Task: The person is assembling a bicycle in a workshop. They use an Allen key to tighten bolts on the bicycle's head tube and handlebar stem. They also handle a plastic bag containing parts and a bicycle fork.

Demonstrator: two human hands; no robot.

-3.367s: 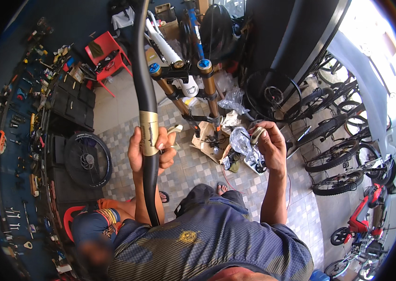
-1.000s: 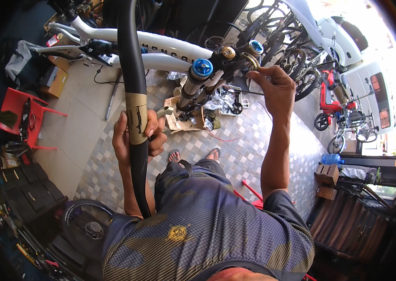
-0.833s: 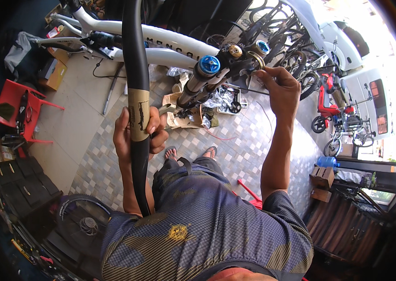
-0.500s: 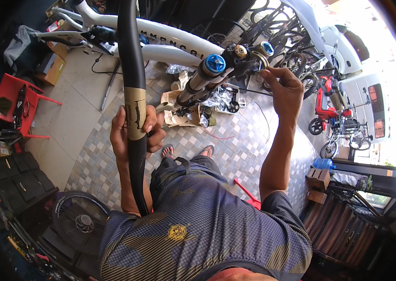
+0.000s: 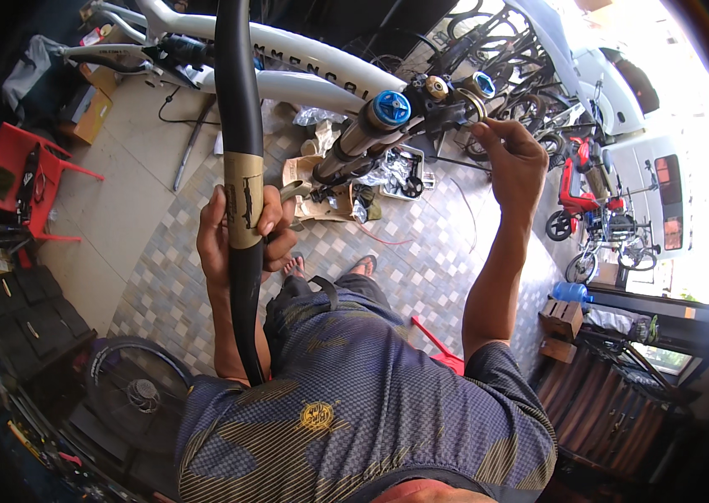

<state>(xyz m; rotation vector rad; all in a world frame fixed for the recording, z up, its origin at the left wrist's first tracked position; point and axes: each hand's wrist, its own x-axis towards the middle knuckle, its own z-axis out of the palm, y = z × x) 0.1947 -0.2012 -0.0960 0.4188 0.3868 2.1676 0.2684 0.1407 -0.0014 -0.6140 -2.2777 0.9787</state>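
Note:
My left hand (image 5: pixel 275 226) is wrapped around a black handlebar (image 5: pixel 239 92) at its tan middle section, and the bar stands nearly upright in the view. A small grey metal piece (image 5: pixel 295 190) sticks out beside those fingers; its kind is unclear. My right hand (image 5: pixel 518 163) pinches a thin metal ring (image 5: pixel 481 104) between thumb and fingers, close to the top of a bicycle fork (image 5: pixel 346 151). The fork has blue caps (image 5: pixel 391 108) and stands at the front of a white bicycle frame (image 5: pixel 312 65). Whether the ring touches the fork, I cannot tell.
Beneath the fork lie torn cardboard (image 5: pixel 333 201) and a tray of parts (image 5: pixel 407 172). A red chair (image 5: pixel 23 180) and a bicycle wheel (image 5: pixel 140 394) are at left. Parked bicycles (image 5: pixel 488 50), a red scooter (image 5: pixel 579 180) and a wooden crate (image 5: pixel 560 320) line the right.
The bicycle frame and floor items have shifted slightly in the view. Both hands keep their grips, with the handlebar and ring held almost in place.

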